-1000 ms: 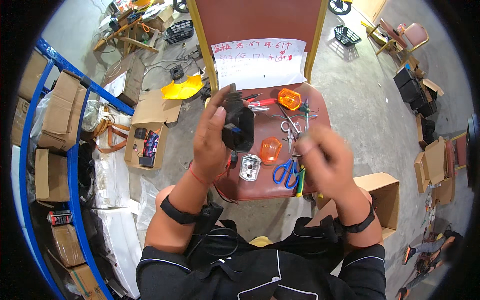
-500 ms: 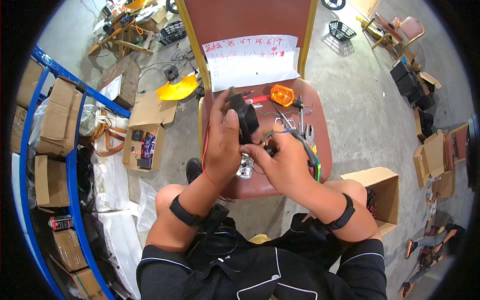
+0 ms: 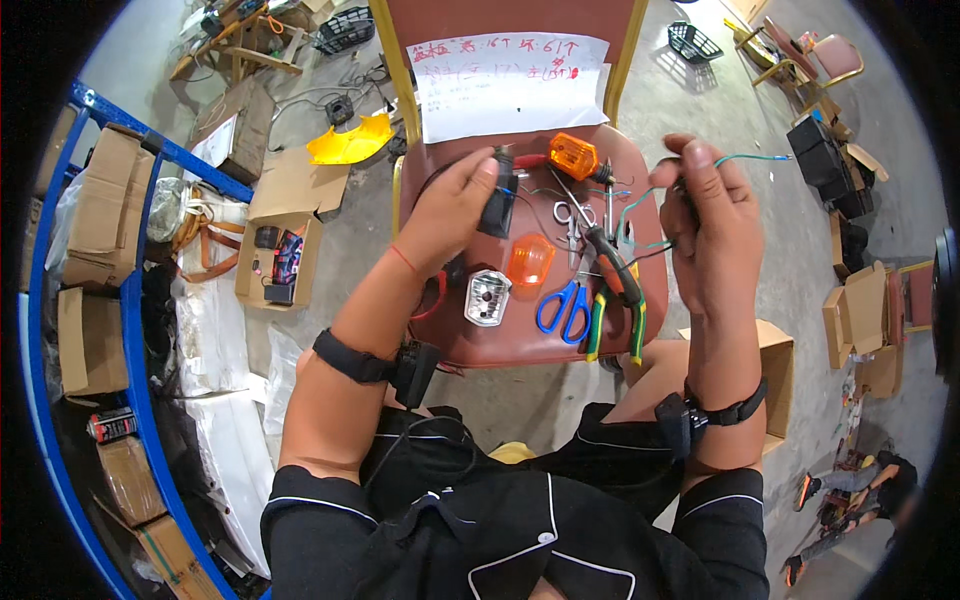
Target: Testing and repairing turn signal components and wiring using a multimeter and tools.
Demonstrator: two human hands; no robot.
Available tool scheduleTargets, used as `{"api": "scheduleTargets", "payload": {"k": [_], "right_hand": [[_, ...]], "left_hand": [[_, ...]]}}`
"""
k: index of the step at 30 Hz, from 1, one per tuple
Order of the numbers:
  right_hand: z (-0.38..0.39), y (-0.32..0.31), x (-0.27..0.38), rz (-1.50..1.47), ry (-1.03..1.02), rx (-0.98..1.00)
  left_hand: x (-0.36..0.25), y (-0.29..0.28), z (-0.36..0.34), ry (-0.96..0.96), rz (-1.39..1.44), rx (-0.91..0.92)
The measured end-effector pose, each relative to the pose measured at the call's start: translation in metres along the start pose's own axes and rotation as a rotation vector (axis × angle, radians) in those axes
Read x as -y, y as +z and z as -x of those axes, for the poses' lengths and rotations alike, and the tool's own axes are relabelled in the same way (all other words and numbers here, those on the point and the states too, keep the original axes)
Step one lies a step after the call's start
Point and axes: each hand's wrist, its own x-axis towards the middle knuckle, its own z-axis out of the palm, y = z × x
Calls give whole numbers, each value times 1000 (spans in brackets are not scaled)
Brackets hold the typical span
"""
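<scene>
My left hand (image 3: 440, 222) grips a black lamp housing (image 3: 497, 208) above the seat of a red-brown chair (image 3: 540, 348). Raised at the right, my right hand (image 3: 715, 225) has its fingers curled round a thin green wire (image 3: 735, 157), whose blue-tipped end sticks out to the right. More thin wire hangs between the hands. Under them lie a silver reflector (image 3: 487, 299), a loose orange lens (image 3: 531, 260), blue-handled scissors (image 3: 566, 312), a screwdriver (image 3: 613, 266) and green-yellow-handled pliers (image 3: 638, 335). Farther back is an orange turn signal lamp (image 3: 573, 157).
A handwritten paper sheet (image 3: 512, 92) leans on the chair back. To the left stand a blue shelf frame (image 3: 143, 360) and an open carton (image 3: 322, 240); a yellow curved panel (image 3: 352, 140) lies on the floor. Another carton (image 3: 778, 380) sits by my right knee.
My hands have moved apart, the right one out to the right with the wire. The orange lens and blue scissors on the seat have come into sight.
</scene>
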Motion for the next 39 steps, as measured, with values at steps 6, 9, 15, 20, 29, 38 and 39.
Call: {"api": "scheduleTargets", "payload": {"k": [6,9,15,20,29,38,39], "right_hand": [[-14,-19,-12,-57,-25,-62],[-13,-22,-10,-66,-4,-40],[-12,-24,-8,-79,-21,2],[-10,-22,-14,-11,35,13],[-9,-20,-14,26,111,113],[-8,-19,-16,-165,186,459],[-7,-17,-16,-164,176,461]], "left_hand": [[39,15,-20,68,-185,97],[34,19,-25,68,-221,113],[44,8,-41,15,-421,61],[49,20,-38,214,-687,-111],[28,21,-27,388,-999,-379],[17,9,-18,325,-1085,-292],[12,7,-14,448,-1082,-320]]}}
